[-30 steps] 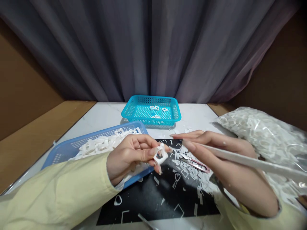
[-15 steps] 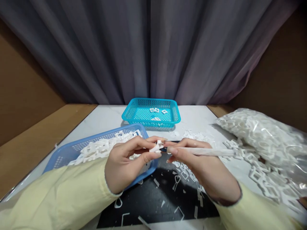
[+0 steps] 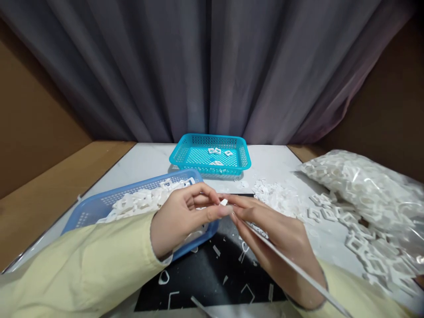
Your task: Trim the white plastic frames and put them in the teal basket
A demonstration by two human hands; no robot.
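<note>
My left hand (image 3: 185, 218) is closed in a pinch on a small white plastic piece (image 3: 224, 202), mostly hidden by the fingertips. Close against it, my right hand (image 3: 285, 238) is closed around a long, slim tool with a white handle (image 3: 294, 266). The handle slants down to the right across the palm and past the wrist. Fingers cover the tool's working tip. Fingertips of both hands meet at the white piece, above a black mat (image 3: 195, 282).
A blue basket (image 3: 79, 207) full of white pieces stands left. Behind is a turquoise basket (image 3: 248, 163) holding several white frames (image 3: 228, 153). White scraps (image 3: 278, 196) lie right of centre. A clear bag (image 3: 364, 176) of white frames spills at the right.
My right hand has rolled over, so the tool's handle has swung from nearly level to slanting down toward me. The white piece has turned and is more covered by fingers.
</note>
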